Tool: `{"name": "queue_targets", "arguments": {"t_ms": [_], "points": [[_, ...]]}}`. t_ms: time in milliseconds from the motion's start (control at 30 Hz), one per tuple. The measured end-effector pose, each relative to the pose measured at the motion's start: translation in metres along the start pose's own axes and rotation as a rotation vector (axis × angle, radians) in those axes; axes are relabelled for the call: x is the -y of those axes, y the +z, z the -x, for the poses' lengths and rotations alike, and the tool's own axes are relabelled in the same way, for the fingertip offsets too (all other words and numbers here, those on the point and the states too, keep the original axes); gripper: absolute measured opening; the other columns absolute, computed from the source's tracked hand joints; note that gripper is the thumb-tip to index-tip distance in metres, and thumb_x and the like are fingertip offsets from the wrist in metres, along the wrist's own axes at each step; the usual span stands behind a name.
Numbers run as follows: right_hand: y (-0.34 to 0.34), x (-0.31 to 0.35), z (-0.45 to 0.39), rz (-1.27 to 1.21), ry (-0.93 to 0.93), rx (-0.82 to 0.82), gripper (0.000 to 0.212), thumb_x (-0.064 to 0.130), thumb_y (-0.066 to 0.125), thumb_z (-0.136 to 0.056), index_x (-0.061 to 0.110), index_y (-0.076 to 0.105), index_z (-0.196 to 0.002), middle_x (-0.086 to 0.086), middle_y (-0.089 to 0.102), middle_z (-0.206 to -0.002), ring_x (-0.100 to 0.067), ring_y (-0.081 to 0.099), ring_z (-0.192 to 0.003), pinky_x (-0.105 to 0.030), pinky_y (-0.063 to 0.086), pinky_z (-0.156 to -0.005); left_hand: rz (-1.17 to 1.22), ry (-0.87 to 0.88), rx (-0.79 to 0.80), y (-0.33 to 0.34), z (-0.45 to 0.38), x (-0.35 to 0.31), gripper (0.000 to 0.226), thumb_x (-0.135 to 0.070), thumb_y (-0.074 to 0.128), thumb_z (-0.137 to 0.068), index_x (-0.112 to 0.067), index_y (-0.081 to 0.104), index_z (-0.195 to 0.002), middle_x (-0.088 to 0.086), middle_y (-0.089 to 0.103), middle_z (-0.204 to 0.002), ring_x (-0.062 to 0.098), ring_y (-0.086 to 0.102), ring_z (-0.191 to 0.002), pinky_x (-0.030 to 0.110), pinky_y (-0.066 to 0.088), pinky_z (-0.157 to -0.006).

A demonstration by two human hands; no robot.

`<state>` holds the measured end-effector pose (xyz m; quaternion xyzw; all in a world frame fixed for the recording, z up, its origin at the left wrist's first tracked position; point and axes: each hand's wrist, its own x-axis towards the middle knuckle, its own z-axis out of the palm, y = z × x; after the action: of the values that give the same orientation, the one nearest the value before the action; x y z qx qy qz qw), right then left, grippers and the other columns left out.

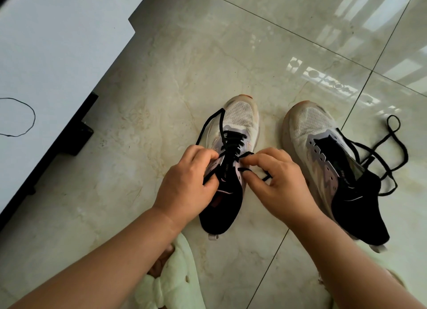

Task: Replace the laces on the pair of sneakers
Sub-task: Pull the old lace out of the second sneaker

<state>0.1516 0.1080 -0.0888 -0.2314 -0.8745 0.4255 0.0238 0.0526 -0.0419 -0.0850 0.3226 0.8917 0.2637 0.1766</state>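
Two white sneakers with black heels stand on the tiled floor. The left sneaker (pixel 240 116) carries a black lace (pixel 232 141) threaded through most eyelets, one loop trailing off to its left. My left hand (pixel 184 184) pinches one end of that lace at the shoe's left side. My right hand (pixel 279 181) pinches the other end near the upper right eyelets. The right sneaker (pixel 309 128) has bare eyelets along its left edge, and a loose black lace (pixel 392 147) spreads over its right side onto the floor.
A white table top (pixel 46 54) with a dark edge fills the left side; a thin black cord (pixel 27 123) lies looped on it. A pale green fluffy slipper (pixel 175 274) is on my foot at the bottom. Glossy tiles extend ahead.
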Motion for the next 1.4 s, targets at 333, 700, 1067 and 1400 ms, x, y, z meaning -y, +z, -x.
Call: {"name": "queue_targets", "arguments": {"t_ms": [333, 700, 1067, 1400], "points": [[0.005, 0.012, -0.011, -0.027, -0.014, 0.066, 0.007, 0.0, 0.054, -0.079, 0.005, 0.052, -0.075, 0.002, 0.048, -0.077, -0.01, 0.047, -0.068, -0.015, 0.036, -0.056, 0.012, -0.006, 0.0, 0.001, -0.001, -0.001, 0.027, -0.012, 0.068, -0.076, -0.014, 0.062, -0.103, -0.002, 0.058, -0.104, 0.011, 0.041, -0.052, 0.027, 0.044, -0.055], [-0.003, 0.004, -0.005, -0.09, -0.02, 0.038, 0.007, 0.011, 0.07, -0.081, 0.017, 0.071, -0.077, 0.016, 0.059, -0.06, -0.003, 0.053, -0.055, -0.019, 0.041, -0.053, 0.002, -0.008, -0.009, 0.001, -0.001, -0.003, 0.025, -0.009, 0.069, -0.077, -0.013, 0.062, -0.101, 0.0, 0.059, -0.103, 0.015, 0.043, -0.052, 0.028, 0.045, -0.053], [-0.006, 0.011, -0.019, -0.017, 0.002, -0.073, 0.017, 0.017, 0.057, -0.09, 0.018, 0.068, -0.102, 0.013, 0.06, -0.101, -0.014, 0.048, -0.099, -0.034, 0.039, -0.09, 0.003, -0.007, -0.01, 0.001, -0.001, -0.002, 0.027, -0.013, 0.069, -0.077, -0.014, 0.062, -0.103, -0.002, 0.059, -0.103, 0.011, 0.041, -0.053, 0.027, 0.045, -0.054], [0.0, 0.019, -0.035, -0.015, 0.135, 0.03, 0.004, 0.02, 0.069, -0.079, 0.02, 0.069, -0.075, 0.016, 0.05, -0.049, -0.003, 0.049, -0.05, -0.024, 0.043, -0.053, 0.019, 0.007, -0.003, 0.0, -0.002, -0.001, 0.025, -0.011, 0.068, -0.078, -0.013, 0.062, -0.102, 0.0, 0.059, -0.103, 0.013, 0.046, -0.055, 0.029, 0.047, -0.055]]}}
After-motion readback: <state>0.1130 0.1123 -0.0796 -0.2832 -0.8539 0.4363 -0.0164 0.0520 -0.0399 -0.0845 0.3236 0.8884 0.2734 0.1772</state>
